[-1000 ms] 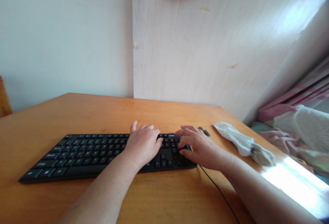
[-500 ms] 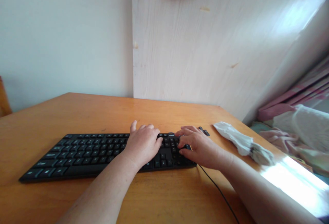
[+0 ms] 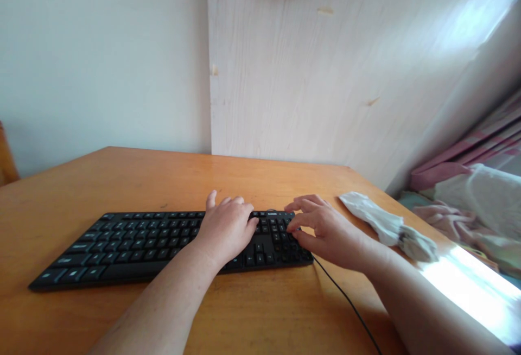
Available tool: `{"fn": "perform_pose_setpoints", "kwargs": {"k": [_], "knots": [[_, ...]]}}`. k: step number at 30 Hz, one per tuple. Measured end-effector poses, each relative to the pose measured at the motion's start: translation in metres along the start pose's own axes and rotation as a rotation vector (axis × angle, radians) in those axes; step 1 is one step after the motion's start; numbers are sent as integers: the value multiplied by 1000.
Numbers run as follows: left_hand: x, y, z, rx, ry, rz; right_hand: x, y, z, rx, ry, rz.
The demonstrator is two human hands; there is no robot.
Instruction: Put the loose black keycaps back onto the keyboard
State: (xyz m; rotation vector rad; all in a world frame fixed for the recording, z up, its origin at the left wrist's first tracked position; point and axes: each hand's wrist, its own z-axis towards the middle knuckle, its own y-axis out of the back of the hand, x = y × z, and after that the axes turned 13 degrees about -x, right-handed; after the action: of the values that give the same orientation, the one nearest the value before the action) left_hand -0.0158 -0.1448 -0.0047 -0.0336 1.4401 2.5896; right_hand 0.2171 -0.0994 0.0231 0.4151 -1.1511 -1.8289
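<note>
A black keyboard (image 3: 134,241) lies on the orange wooden table (image 3: 142,176), and its black cable (image 3: 345,303) trails off the right end toward me. My left hand (image 3: 226,230) rests palm down on the keys right of the middle, fingers bent and apart, holding nothing. My right hand (image 3: 328,227) hovers just above the keyboard's right end. Its fingers are curled, with the thumb drawn close under the fingertips like a pinch. I cannot make out whether anything is between them.
A crumpled white cloth (image 3: 385,224) lies on the table right of my right hand. A pale wooden panel (image 3: 305,73) stands behind the table. Bedding (image 3: 476,197) lies beyond the table's right edge, where sunlight glares.
My right hand has lifted off the right-end keys and shifted a little right, now covering the small black pieces that lay beside the keyboard. My left hand has stayed put.
</note>
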Motion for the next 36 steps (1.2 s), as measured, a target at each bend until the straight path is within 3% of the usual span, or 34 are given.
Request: {"fn": "perform_pose_setpoints", "kwargs": {"k": [7,20,24,28,33,36], "knots": [[0,0,-1,9,16,1,0,-4,0,66,63,-3],[1,-1,-2,-12,-4,6,-3,-4,0,60,42,-3],[1,-1,-2,-12,-8,10,-11,-3,0,1,-5,53],[1,0,-1,1,-9,1,-33,-2,4,-144,-97,73],[2,-1,-1,-1,-10,-21,-84,-1,5,-349,-315,-66],[2,-2,-1,-6,-4,-33,-113,-1,2,-385,-446,-178]]}}
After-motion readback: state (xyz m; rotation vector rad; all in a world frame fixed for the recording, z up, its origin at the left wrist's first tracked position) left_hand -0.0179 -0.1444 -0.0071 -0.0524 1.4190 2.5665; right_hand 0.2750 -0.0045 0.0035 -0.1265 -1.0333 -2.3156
